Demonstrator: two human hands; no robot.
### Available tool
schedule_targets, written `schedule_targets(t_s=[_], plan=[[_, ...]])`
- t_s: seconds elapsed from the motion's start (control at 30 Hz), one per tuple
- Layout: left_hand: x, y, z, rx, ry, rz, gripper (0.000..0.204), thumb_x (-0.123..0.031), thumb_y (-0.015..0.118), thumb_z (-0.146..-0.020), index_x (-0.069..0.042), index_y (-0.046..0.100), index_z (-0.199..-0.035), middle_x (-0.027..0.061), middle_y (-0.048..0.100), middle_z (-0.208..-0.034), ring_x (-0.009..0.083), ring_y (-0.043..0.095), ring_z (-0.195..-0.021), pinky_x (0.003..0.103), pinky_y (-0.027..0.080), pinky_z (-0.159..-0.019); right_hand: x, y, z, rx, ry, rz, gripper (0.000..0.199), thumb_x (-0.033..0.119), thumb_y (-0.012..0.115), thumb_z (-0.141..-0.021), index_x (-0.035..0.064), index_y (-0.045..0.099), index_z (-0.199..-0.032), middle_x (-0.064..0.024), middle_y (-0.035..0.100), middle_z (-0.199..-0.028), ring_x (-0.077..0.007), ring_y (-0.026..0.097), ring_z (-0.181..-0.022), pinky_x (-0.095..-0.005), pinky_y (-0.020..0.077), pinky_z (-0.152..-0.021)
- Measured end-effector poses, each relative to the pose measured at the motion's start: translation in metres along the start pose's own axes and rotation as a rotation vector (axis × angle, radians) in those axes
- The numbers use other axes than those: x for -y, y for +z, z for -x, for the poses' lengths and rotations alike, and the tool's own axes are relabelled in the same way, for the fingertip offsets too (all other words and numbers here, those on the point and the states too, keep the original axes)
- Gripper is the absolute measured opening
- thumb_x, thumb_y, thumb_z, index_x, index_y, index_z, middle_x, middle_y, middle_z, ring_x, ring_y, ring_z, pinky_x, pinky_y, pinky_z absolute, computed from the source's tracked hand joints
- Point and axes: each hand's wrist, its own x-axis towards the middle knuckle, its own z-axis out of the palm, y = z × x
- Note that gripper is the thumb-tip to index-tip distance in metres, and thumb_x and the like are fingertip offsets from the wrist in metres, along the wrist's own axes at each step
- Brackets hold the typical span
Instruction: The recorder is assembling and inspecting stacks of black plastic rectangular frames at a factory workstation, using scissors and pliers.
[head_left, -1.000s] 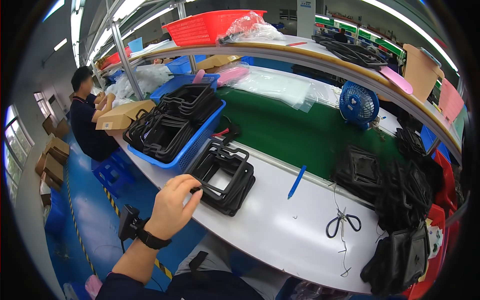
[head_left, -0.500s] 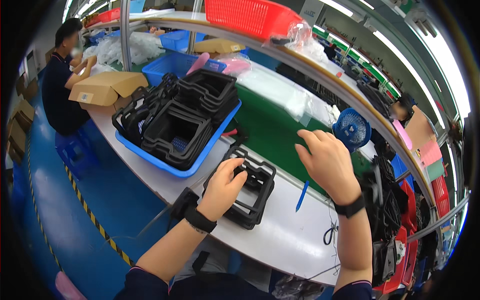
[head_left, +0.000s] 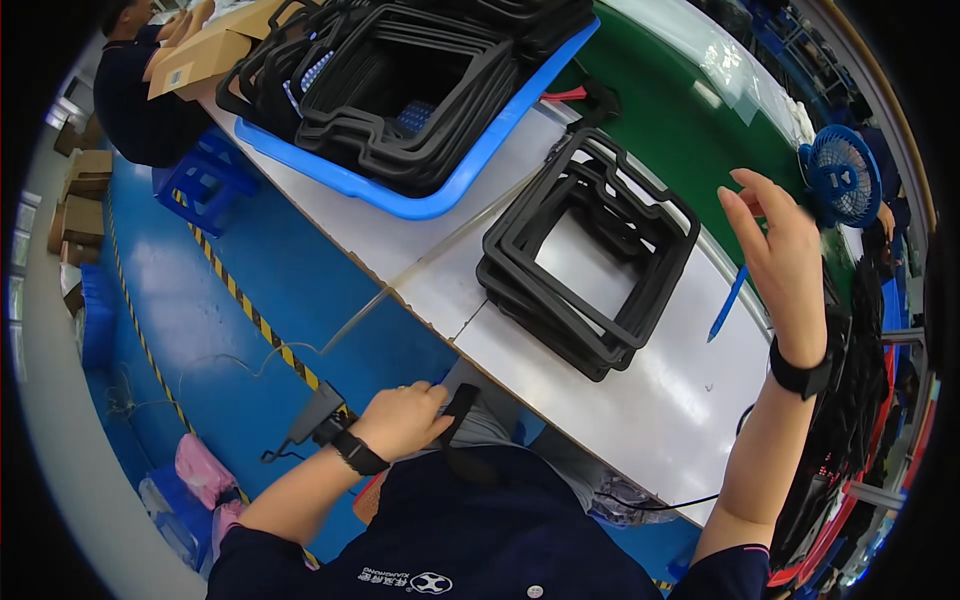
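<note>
My left hand is low over my lap, beside a black strap. Its fingers are loosely bent, the thumb stands apart, and I see nothing in it. On the white table a stack of black rectangular plastic frames lies slightly fanned, touched by neither hand. To the right of this stack my right hand is raised with bent, parted fingers and nothing in it. Just below its fingertips in the picture, a blue pen lies on the table. Black bands circle both my wrists.
A blue tray piled with similar black frames stands at the far left. Behind the stack runs a green surface, with a red-handled tool near its edge. A blue fan stands at right. A person sits beyond a cardboard box.
My left hand has left the stack of frames and moved down toward my lap. My right hand stays raised on the right. The view has tilted downward.
</note>
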Motion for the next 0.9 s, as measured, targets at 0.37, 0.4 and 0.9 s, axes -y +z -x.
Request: schedule_targets(t_s=[0.37,0.4,0.9], plan=[[-0.12,-0.122,-0.039,-0.422,0.365,1.229,0.041,-0.003,0.052,-0.091,0.003,0.042,-0.131,0.0126,0.047,-0.127,0.0182,0.047,-0.119,0.03,0.035,-0.102,-0.054,0.059,-0.029,0.393,0.527,-0.936,0.026,0.024,0.056,-0.085,0.0003,0.067,-0.084,-0.0054,0.066,-0.078,-0.0161,0.063,-0.073,-0.0294,0.0488,-0.066],[-0.128,-0.12,-0.049,-0.391,0.298,1.341,0.046,-0.005,0.053,-0.091,0.004,0.038,-0.134,0.0132,0.045,-0.13,0.0196,0.04,-0.126,0.032,0.031,-0.106,-0.05,0.064,-0.031,0.441,0.658,-1.087,0.026,0.025,0.057,-0.084,0.0016,0.067,-0.082,-0.0031,0.066,-0.078,-0.013,0.062,-0.074,-0.0285,0.0488,-0.065],[-0.158,-0.12,-0.146,-0.105,-0.27,1.675,0.095,-0.06,0.061,-0.08,0.001,0.024,-0.142,0.0201,-0.003,-0.153,0.0426,-0.008,-0.139,0.06,0.002,-0.108,-0.056,0.122,-0.028,1.041,0.333,-0.954,0.035,0.037,0.06,-0.086,0.0028,0.065,-0.091,-0.0008,0.059,-0.084,-0.0091,0.051,-0.072,-0.0222,0.0418,-0.063]])
